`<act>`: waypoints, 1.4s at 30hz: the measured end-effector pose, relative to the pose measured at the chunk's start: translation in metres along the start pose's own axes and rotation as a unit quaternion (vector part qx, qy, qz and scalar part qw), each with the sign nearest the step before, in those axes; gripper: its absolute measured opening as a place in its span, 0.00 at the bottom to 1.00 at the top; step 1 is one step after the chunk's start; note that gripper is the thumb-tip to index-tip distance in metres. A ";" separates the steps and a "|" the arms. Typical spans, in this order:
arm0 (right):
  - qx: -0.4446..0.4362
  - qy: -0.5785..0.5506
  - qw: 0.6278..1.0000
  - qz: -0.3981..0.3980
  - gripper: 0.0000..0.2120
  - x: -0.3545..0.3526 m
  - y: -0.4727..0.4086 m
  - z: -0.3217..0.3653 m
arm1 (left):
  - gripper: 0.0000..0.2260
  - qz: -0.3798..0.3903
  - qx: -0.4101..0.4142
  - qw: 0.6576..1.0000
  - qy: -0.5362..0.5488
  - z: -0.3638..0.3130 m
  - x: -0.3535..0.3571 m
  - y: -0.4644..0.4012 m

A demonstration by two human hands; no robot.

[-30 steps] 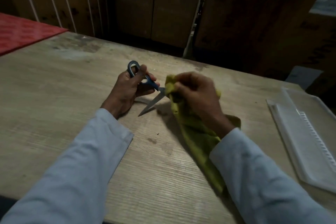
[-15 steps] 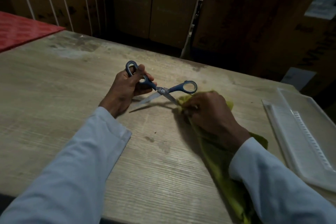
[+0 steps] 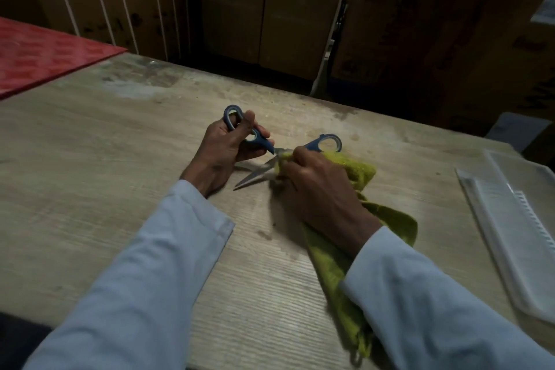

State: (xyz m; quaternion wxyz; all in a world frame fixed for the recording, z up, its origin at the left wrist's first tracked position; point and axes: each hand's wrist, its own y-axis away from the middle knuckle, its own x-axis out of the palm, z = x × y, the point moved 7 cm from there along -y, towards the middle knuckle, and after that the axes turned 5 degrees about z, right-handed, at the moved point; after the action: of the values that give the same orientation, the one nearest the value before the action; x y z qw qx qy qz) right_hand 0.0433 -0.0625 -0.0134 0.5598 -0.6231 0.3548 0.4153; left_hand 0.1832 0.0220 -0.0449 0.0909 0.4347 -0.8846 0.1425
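Scissors (image 3: 313,146): since a second ago they have swung wide open, and the second blue loop now stands free beyond the pivot.
Left hand (image 3: 228,150): fingers curled round the other blue handle, with the wrist down on the table.
Right hand (image 3: 318,189): pinches a fold of cloth round one blade, close to the pivot. That blade is hidden under it.
Cloth (image 3: 399,219): yellow-green, trailing under the right wrist and sleeve to the near edge.
Bare blade (image 3: 255,173): uncovered, its tip pointing back toward the left wrist.
Risk: a squeeze on the held handle would likely close the blades on the wrapped fingers. A wipe slipping along the edge could cut through the thin fold.
Table (image 3: 120,189): pale wood grain, stained and scuffed.
Tray (image 3: 510,234): white plastic, well apart at the right.
Room: dim, with strapped cardboard boxes (image 3: 270,15) behind the table and a red sheet (image 3: 45,54) at far left.
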 end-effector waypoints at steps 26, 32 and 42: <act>-0.034 -0.289 0.942 0.167 0.12 -0.008 0.002 0.045 | 0.14 -0.030 0.003 1.000 0.000 -0.006 0.002 0.006; 0.194 -0.274 0.942 0.006 0.08 -0.062 0.042 -0.066 | 0.12 -0.086 0.027 0.994 0.062 -0.014 -0.005 0.007; 0.170 -0.235 0.956 0.051 0.34 -0.062 0.017 -0.110 | 0.11 -0.186 -0.080 0.952 0.229 0.008 -0.003 0.004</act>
State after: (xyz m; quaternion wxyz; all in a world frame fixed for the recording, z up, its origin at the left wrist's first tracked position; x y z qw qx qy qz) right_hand 0.0164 -0.1746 0.0395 0.7027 -0.3849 0.3101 0.5117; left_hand 0.1811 0.0239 -0.0535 0.3500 0.5384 -0.7523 0.1474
